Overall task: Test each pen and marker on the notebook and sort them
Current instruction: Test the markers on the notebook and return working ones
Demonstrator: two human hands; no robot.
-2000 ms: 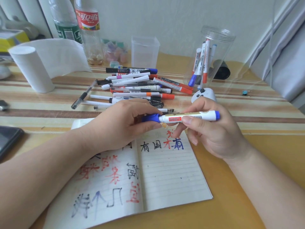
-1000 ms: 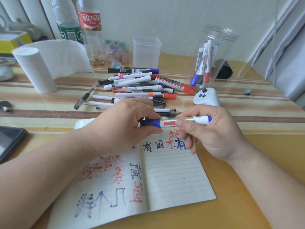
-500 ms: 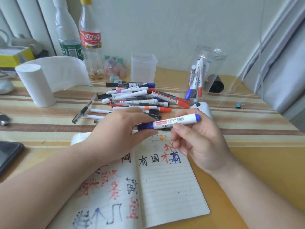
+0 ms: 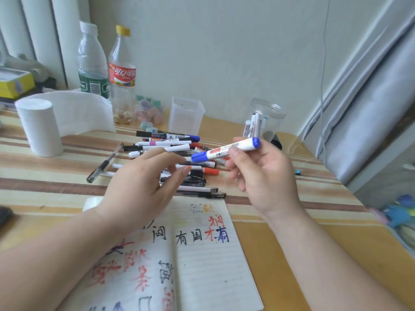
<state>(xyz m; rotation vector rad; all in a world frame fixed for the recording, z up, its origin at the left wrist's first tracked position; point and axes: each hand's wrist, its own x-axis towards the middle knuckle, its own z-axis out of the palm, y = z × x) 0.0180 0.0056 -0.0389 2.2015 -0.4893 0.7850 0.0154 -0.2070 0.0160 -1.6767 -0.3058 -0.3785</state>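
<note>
The right hand point(image 4: 267, 176) pinches a capped blue marker point(image 4: 225, 149) above the pen pile point(image 4: 170, 153); the left hand point(image 4: 143, 185), fingers loosely spread, hovers over the notebook point(image 4: 202, 265) at the desk's near edge.

Both forearms are bare and come in from the bottom corners, one from the lower left and one from the lower right, angling toward mid-frame. The left hand point(image 4: 143, 187) sits centre-left, palm down, fingers loose and a bit spread, holding nothing. The right hand point(image 4: 267, 176) is centre-right and a touch higher, with thumb and fingers pinching the barrel of a blue-capped marker point(image 4: 224, 150) and the lower fingers curled in underneath. The hands aren't touching each other.
</note>
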